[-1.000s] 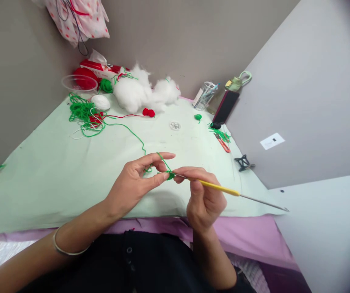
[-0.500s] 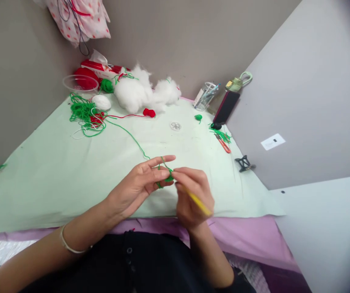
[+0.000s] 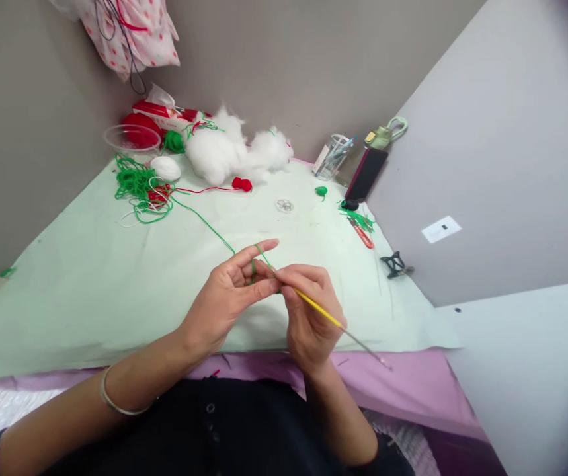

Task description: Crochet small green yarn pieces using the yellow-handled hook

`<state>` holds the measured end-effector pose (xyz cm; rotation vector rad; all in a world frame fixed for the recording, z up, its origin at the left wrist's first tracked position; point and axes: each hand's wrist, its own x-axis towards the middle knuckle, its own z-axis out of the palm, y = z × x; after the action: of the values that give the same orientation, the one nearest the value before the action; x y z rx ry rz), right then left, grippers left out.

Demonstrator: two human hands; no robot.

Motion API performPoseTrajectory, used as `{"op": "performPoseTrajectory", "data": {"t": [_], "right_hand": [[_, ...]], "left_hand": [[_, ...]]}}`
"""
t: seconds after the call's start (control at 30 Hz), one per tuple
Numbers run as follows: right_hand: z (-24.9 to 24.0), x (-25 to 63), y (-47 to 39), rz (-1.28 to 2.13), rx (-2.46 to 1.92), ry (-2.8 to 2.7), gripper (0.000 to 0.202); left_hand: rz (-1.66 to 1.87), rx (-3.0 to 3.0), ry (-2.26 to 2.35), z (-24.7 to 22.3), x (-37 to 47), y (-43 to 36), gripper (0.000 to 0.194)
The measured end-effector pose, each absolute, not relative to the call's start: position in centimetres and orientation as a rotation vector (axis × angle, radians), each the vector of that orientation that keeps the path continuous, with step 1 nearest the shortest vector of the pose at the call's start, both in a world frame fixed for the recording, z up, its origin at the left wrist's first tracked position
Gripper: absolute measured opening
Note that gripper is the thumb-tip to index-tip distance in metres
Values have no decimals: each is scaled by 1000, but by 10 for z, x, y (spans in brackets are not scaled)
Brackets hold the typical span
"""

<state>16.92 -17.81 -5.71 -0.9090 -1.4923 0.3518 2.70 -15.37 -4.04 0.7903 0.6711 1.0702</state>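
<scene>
Two hands (image 3: 224, 294) (image 3: 313, 317), one yellow hook (image 3: 319, 309), one surface (image 3: 115, 291); toward its far edge, one white ball (image 3: 165, 169), one phone (image 3: 367, 173), one bottle (image 3: 379, 138).

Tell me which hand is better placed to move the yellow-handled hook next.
Probably the right hand: it grips the yellow-handled hook, while the left hand has green yarn over its extended index finger.

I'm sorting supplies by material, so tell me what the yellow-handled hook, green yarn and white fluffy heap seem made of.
Yellow-handled hook: grip probably plastic or rubbery, being evenly bright yellow; its slim, grey, straight shaft suggests metal.
Green yarn: matte spun fibre, falling in limp loops; acrylic or cotton, I can't tell.
White fluffy heap: likely polyester stuffing, perhaps cotton, judging by wispy edges and no sheen.
</scene>
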Motion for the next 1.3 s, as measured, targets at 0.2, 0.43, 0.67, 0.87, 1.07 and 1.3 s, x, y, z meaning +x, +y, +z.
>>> {"op": "performPoseTrajectory", "data": {"t": [0.2, 0.43, 0.67, 0.87, 1.07, 1.3], "right_hand": [[-61, 173, -171, 814, -850, -1223, 17], [-63, 177, -169, 824, -798, -1134, 16], [-58, 173, -177, 495, -907, -1261, 19], [-63, 168, -178, 349, -886, -1396, 23], [-62, 171, -170, 672, -860, -1185, 18], [-56, 178, -169, 783, -802, -1199, 20]], "left_hand": [[1038, 778, 665, -39, 27, -156, 66], [1084, 784, 731, -40, 23, -153, 56], [1110, 825, 742, -41, 23, -153, 44], [1065, 792, 683, -41, 26, -153, 69], [1029, 757, 688, -35, 24, -151, 81], [1011, 814, 691, -34, 20, -151, 67]]}}
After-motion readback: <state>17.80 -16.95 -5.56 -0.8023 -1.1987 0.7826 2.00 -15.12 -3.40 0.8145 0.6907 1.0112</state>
